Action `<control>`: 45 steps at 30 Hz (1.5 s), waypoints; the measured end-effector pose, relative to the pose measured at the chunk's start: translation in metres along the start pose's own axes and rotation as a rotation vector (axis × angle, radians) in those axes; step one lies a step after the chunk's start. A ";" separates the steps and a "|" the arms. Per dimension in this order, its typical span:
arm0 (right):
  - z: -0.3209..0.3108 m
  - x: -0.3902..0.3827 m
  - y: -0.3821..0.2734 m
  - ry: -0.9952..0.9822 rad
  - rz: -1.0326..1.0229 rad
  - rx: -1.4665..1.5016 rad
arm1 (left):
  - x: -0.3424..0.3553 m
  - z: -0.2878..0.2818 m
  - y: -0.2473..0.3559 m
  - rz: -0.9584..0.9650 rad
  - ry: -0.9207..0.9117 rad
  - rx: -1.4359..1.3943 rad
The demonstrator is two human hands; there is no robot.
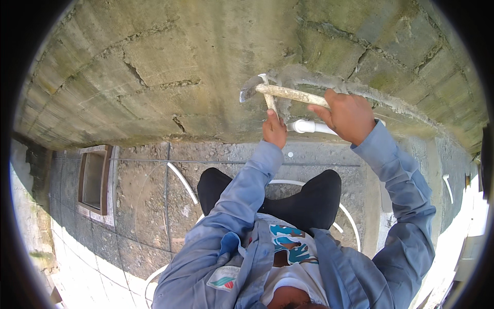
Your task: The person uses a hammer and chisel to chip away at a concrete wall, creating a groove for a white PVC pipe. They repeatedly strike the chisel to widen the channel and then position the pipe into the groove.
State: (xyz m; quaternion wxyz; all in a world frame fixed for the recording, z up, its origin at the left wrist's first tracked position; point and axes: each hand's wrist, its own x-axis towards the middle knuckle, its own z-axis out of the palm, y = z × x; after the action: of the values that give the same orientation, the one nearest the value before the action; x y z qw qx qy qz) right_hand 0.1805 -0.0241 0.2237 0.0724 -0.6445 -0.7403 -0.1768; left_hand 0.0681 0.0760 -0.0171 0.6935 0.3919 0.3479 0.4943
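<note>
Chisel upright in clenched left hand, tip on wall above. Hammer gripped by right hand, handle level, head just left of chisel top.

Rough grey concrete floor below a block wall, carrying thin white curved pipes, a straight wire line and a brown-framed square opening at left.

Blue long-sleeved work jacket, black trousers.
</note>
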 end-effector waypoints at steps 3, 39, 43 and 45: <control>-0.015 -0.002 -0.022 0.099 -0.135 0.088 | 0.015 -0.014 -0.024 0.056 0.027 -0.007; -0.015 -0.096 -0.067 -0.175 0.151 0.311 | -0.027 -0.081 0.019 0.302 0.148 0.780; 0.003 -0.123 -0.071 -0.307 0.241 0.260 | -0.004 -0.136 0.016 0.254 -0.040 0.757; 0.021 -0.126 -0.061 -0.418 0.241 0.150 | -0.006 -0.150 0.026 0.275 0.034 0.705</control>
State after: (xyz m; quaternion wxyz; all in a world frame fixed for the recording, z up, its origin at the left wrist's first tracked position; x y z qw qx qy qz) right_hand 0.1432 -0.1405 0.1513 -0.0140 -0.7435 -0.6681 0.0258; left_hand -0.0746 0.1050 -0.0608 0.4374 0.6415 0.4523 0.4388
